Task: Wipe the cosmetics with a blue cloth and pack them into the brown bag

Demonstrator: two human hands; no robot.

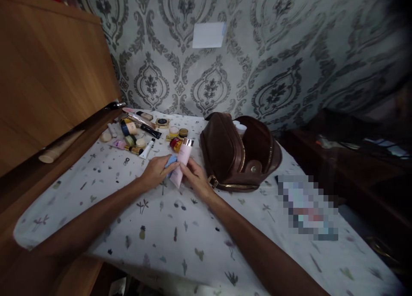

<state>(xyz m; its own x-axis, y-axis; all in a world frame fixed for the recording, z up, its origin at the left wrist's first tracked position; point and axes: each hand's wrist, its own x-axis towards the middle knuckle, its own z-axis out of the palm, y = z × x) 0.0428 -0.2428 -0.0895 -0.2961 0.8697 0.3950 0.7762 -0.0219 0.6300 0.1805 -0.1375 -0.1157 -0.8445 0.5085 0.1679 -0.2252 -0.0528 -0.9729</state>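
A pink squeeze tube [184,155] with a shiny metallic cap is held up in front of me, cap end pointing away. My right hand [197,175] grips it from the right side, thumb across its front. On the other side, my left hand [157,171] closes around a blue cloth [171,160] that lies against the tube. Just right of my hands stands a brown cosmetic bag [222,152], unzipped, with white-capped containers [240,128] inside. Behind the tube sits a red and gold item [175,144] whose kind I cannot make out.
Several cosmetics, among them a white tube [147,148], a black tube [151,131] and a dark-lidded jar [129,128], lie on the patterned tablecloth [154,240] at the back left. A blurred-out flat object [309,208] lies right. A wooden cabinet [54,72] borders the left.
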